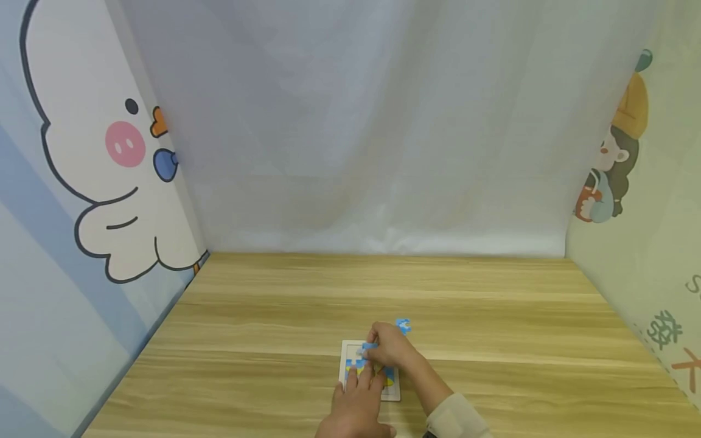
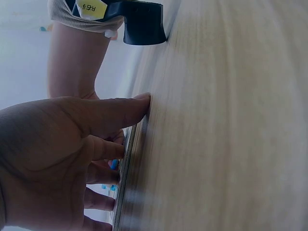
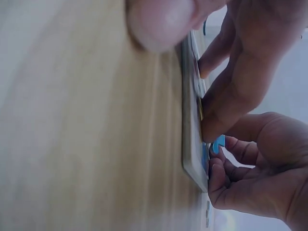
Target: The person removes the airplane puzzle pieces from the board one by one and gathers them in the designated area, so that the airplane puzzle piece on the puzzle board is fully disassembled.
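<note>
A small jigsaw puzzle in a pale tray (image 1: 343,356) lies on the table, with blue and yellow pieces in it. My left hand (image 1: 358,404) rests on the puzzle with fingers spread and straight; in the left wrist view its thumb (image 2: 125,109) touches the tabletop beside the tray. Over the upper part of the tray, my right hand (image 1: 391,345) pinches a blue puzzle piece (image 1: 369,346) between thumb and fingers. That blue piece also shows in the right wrist view, tilted up above the tray. Both hands hide much of the puzzle.
A loose blue and white puzzle piece (image 1: 403,325) lies on the wooden table (image 1: 263,328), just beyond the right hand. A white curtain (image 1: 383,152) hangs at the table's back edge. Walls with cartoon prints flank both sides.
</note>
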`<state>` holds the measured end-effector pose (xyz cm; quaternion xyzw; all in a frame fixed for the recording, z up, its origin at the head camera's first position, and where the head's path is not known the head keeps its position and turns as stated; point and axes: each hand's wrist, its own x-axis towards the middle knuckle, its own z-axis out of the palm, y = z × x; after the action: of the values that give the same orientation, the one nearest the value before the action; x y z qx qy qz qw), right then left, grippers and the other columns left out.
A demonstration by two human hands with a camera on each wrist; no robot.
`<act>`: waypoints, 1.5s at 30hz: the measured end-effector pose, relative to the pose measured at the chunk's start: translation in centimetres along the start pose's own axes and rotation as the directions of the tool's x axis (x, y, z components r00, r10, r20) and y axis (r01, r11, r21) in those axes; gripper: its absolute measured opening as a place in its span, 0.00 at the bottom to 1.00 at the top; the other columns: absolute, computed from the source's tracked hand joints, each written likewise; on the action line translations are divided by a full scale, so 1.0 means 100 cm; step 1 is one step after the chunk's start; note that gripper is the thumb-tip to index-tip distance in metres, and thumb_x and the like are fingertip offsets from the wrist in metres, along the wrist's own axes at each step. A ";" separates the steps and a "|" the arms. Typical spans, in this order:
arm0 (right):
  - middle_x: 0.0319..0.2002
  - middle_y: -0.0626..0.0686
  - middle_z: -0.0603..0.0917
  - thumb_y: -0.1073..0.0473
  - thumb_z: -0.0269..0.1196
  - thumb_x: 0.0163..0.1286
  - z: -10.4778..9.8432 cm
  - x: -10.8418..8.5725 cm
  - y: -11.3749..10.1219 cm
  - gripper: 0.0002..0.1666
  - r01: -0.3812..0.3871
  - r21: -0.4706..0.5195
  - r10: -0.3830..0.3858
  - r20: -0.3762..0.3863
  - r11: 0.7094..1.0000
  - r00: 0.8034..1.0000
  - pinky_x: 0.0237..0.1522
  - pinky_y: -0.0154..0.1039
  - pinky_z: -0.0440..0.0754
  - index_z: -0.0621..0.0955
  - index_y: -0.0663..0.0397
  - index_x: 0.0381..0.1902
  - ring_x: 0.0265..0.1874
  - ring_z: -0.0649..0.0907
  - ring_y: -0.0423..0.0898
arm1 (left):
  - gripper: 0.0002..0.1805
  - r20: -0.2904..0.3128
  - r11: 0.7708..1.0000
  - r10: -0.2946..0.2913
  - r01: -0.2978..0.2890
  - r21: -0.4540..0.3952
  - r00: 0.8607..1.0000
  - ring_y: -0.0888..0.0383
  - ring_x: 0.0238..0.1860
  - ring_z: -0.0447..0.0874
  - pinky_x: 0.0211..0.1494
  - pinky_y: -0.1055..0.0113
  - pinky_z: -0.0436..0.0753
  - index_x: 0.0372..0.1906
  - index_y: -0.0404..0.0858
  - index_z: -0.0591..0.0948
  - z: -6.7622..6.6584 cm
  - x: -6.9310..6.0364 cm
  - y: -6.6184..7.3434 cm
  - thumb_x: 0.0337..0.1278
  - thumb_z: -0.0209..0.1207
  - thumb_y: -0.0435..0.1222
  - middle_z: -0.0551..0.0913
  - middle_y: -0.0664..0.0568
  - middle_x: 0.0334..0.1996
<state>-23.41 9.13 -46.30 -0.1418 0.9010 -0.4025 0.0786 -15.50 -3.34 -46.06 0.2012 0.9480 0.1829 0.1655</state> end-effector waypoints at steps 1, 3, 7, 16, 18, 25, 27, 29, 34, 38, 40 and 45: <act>0.25 0.50 0.74 0.70 0.66 0.55 0.000 0.000 0.001 0.10 -0.001 0.022 0.001 0.003 1.000 1.000 0.26 0.37 0.73 0.74 0.59 0.30 0.25 0.73 0.45 | 0.48 0.002 1.000 0.000 0.000 0.004 1.000 0.32 0.66 0.49 0.57 0.32 0.56 0.66 0.38 0.64 -0.001 0.000 0.000 0.38 0.71 0.51 0.55 0.39 0.68; 0.25 0.50 0.74 0.72 0.64 0.54 -0.002 0.001 0.003 0.09 -0.001 0.070 0.000 0.010 0.998 1.000 0.26 0.38 0.73 0.74 0.60 0.30 0.25 0.73 0.45 | 0.49 0.008 1.000 -0.004 0.003 0.013 1.000 0.33 0.66 0.49 0.57 0.33 0.57 0.67 0.38 0.63 -0.002 0.000 0.000 0.38 0.71 0.52 0.55 0.39 0.68; 0.25 0.51 0.75 0.76 0.61 0.52 -0.004 0.001 0.007 0.09 0.016 0.170 -0.020 0.021 0.985 1.000 0.27 0.37 0.73 0.76 0.61 0.30 0.26 0.73 0.45 | 0.49 0.018 1.000 -0.012 0.011 0.019 1.000 0.33 0.66 0.49 0.57 0.33 0.57 0.67 0.37 0.63 -0.002 0.000 0.000 0.39 0.70 0.52 0.55 0.39 0.69; 0.27 0.53 0.77 0.72 0.60 0.60 -0.011 -0.003 0.013 0.06 0.009 0.359 -0.028 0.048 0.933 0.998 0.28 0.39 0.76 0.77 0.63 0.36 0.26 0.76 0.47 | 0.51 0.023 0.999 -0.016 0.017 -0.038 1.000 0.32 0.66 0.48 0.57 0.33 0.55 0.68 0.37 0.62 0.002 -0.001 -0.004 0.37 0.71 0.51 0.55 0.38 0.68; 0.27 0.53 0.78 0.70 0.61 0.61 -0.012 -0.004 0.014 0.06 0.021 0.375 -0.043 0.050 0.927 0.998 0.29 0.40 0.77 0.77 0.63 0.37 0.27 0.77 0.48 | 0.51 0.026 0.999 -0.018 0.020 -0.047 0.999 0.32 0.66 0.48 0.57 0.32 0.55 0.68 0.37 0.62 0.002 0.000 -0.004 0.37 0.71 0.51 0.55 0.38 0.68; 0.27 0.52 0.77 0.70 0.63 0.60 -0.008 -0.002 0.018 0.07 0.060 0.403 -0.092 0.061 0.913 0.994 0.31 0.39 0.78 0.77 0.64 0.37 0.28 0.79 0.48 | 0.51 0.034 0.999 -0.024 0.026 -0.044 0.999 0.32 0.66 0.49 0.56 0.32 0.56 0.67 0.37 0.63 0.001 -0.001 -0.007 0.36 0.71 0.52 0.56 0.38 0.68; 0.27 0.52 0.77 0.70 0.63 0.59 -0.008 -0.002 0.018 0.08 0.060 0.405 -0.089 0.055 0.912 0.994 0.32 0.39 0.78 0.77 0.64 0.37 0.28 0.79 0.48 | 0.50 0.029 0.999 -0.017 0.019 -0.047 0.999 0.32 0.66 0.49 0.57 0.32 0.56 0.67 0.37 0.63 0.001 -0.002 -0.007 0.37 0.71 0.52 0.56 0.39 0.68; 0.27 0.52 0.77 0.70 0.63 0.59 -0.007 -0.002 0.017 0.08 0.060 0.405 -0.088 0.052 0.912 0.995 0.33 0.40 0.78 0.78 0.64 0.37 0.29 0.79 0.48 | 0.50 0.027 0.998 -0.012 0.014 -0.061 1.000 0.32 0.66 0.48 0.57 0.32 0.55 0.68 0.38 0.62 0.001 -0.003 -0.008 0.37 0.71 0.52 0.55 0.38 0.68; 0.27 0.53 0.78 0.68 0.63 0.60 -0.011 -0.008 0.015 0.07 0.037 0.410 -0.066 0.057 0.911 0.996 0.35 0.43 0.78 0.78 0.63 0.38 0.29 0.79 0.50 | 0.49 0.014 0.988 0.013 -0.011 -0.155 1.000 0.29 0.66 0.44 0.55 0.28 0.51 0.68 0.38 0.62 0.002 -0.007 -0.010 0.40 0.69 0.51 0.50 0.36 0.70; 0.29 0.53 0.78 0.66 0.64 0.60 -0.019 -0.014 0.013 0.09 0.026 0.408 -0.040 0.025 0.913 0.999 0.36 0.45 0.77 0.79 0.62 0.38 0.30 0.79 0.49 | 0.45 0.007 0.977 0.046 -0.044 -0.210 0.999 0.27 0.65 0.41 0.54 0.26 0.47 0.67 0.37 0.64 0.001 -0.008 -0.010 0.44 0.67 0.51 0.50 0.36 0.69; 0.29 0.52 0.78 0.65 0.64 0.60 -0.024 -0.015 0.013 0.09 0.030 0.403 -0.036 0.008 0.915 0.999 0.36 0.44 0.77 0.79 0.62 0.39 0.31 0.79 0.48 | 0.43 0.007 0.976 0.051 -0.048 -0.210 0.999 0.27 0.66 0.41 0.55 0.27 0.46 0.66 0.37 0.65 -0.001 -0.008 -0.010 0.45 0.67 0.51 0.51 0.36 0.69; 0.29 0.51 0.78 0.64 0.64 0.61 -0.034 -0.017 0.015 0.09 0.044 0.381 -0.037 -0.026 0.924 0.999 0.37 0.43 0.75 0.80 0.62 0.39 0.31 0.77 0.47 | 0.42 -0.003 0.978 0.067 -0.066 -0.200 0.998 0.28 0.66 0.43 0.56 0.29 0.47 0.65 0.36 0.66 -0.007 -0.008 -0.006 0.46 0.66 0.51 0.55 0.38 0.68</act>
<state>-22.99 13.05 -45.11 -0.1387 0.8032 -0.5726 0.0882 -15.23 -4.45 -45.53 0.2154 0.9172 0.2823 0.1805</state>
